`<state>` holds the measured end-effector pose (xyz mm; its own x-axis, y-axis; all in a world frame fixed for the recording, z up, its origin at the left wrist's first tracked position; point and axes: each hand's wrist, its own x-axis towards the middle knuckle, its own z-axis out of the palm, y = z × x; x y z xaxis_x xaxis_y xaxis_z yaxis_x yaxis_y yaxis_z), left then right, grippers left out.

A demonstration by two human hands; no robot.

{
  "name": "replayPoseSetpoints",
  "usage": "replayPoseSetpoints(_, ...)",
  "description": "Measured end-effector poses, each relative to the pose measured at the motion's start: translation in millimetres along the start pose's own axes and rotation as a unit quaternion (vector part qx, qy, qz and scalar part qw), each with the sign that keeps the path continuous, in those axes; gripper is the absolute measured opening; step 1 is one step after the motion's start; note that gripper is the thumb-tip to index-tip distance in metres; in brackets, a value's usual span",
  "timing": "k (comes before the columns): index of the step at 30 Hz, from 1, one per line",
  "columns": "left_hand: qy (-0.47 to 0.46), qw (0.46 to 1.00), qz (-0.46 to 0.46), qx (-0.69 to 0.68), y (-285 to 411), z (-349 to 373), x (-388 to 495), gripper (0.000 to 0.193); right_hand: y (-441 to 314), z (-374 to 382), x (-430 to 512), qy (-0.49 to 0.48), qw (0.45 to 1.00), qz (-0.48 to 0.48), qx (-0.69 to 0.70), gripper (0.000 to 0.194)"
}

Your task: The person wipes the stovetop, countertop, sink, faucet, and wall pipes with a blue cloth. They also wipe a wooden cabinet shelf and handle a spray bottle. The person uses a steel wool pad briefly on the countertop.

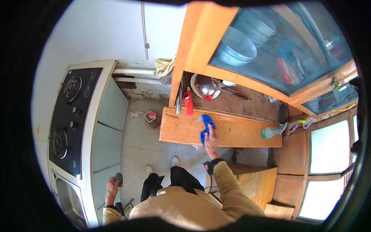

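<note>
My right hand [211, 142] is closed on a bunched blue cloth [207, 123], which lies against the wooden ledge [240, 130] of a cabinet. Down at the left, beside the stove cabinet, my left hand [111, 188] grips a grey metal scouring pad [118, 179]. A red gas lighter [188, 101] and a shiny metal utensil [178, 100] rest near the ledge's left end. At the ledge's right end lies a pale green spray bottle [269, 132]. Behind the ledge, a white plate [215, 94] holds a metal ladle [207, 88].
Glass-fronted cabinet doors [200, 58] overhang the shelf, with bowls [236, 47] behind the glass. A gas stove [74, 116] and a sink [69, 200] stand at left. A red-capped plastic jug [152, 119] is on the floor. A low wooden cabinet [258, 182] stands at right.
</note>
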<state>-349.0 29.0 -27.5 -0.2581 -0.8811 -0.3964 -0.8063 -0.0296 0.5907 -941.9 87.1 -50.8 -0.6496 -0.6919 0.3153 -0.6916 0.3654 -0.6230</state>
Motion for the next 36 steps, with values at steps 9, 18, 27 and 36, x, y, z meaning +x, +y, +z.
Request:
replayPoseSetpoints(9,-0.052,0.995,0.075,0.036,23.5,9.0,33.1,0.032,-96.8,58.1,-23.9,-0.103,0.969,-0.222,0.014,0.054)
replayPoseSetpoints(18,-0.066,0.996,0.057,0.034,48.1,-11.5,45.0,0.028,50.6,-50.9,34.2,0.011,0.971,-0.171,-0.167,0.029)
replayPoseSetpoints(27,-0.064,0.997,-0.008,0.033,8.7,2.6,11.5,0.033,109.3,-66.9,65.7,0.071,0.950,0.051,-0.298,0.022)
replayPoseSetpoints(36,-0.055,0.995,0.077,0.007,55.8,29.3,53.0,0.031,33.0,-29.8,64.1,-0.046,0.988,-0.133,-0.063,0.015)
